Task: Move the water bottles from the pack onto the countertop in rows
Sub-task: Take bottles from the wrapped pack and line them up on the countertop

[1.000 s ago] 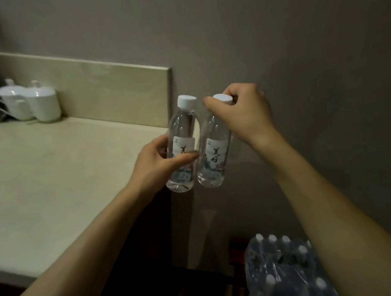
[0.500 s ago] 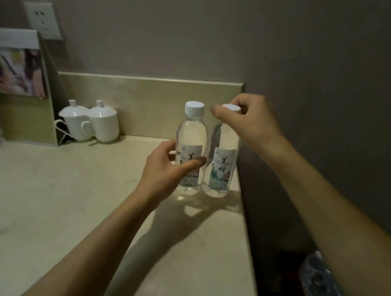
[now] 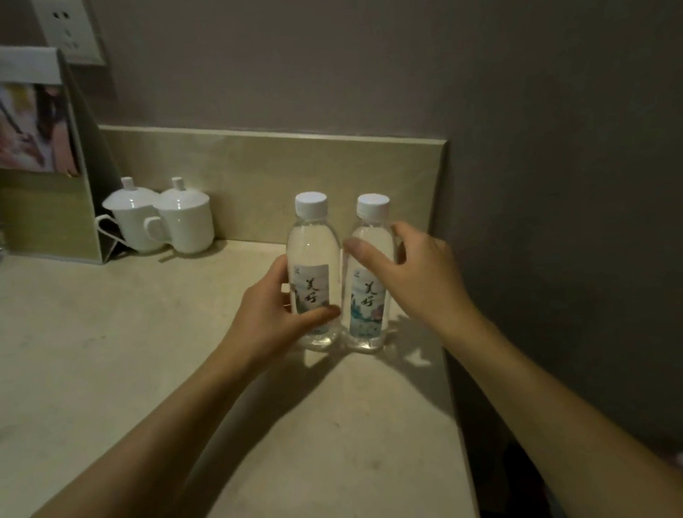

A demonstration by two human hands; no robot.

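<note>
clear glossy plastic bottles (image 3: 314, 268), matt stone-like countertop (image 3: 96, 357), glazed white ceramic cups (image 3: 183, 221).

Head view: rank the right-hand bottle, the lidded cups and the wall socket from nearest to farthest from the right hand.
From the right hand:
1. Right-hand bottle, in its grip, by the counter's right edge.
2. Lidded cups, back left by the backsplash.
3. Wall socket, upper left on the wall.

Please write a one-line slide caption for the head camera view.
Both hands set two water bottles side by side on the countertop: left hand grips one bottle, right hand the other.
</note>
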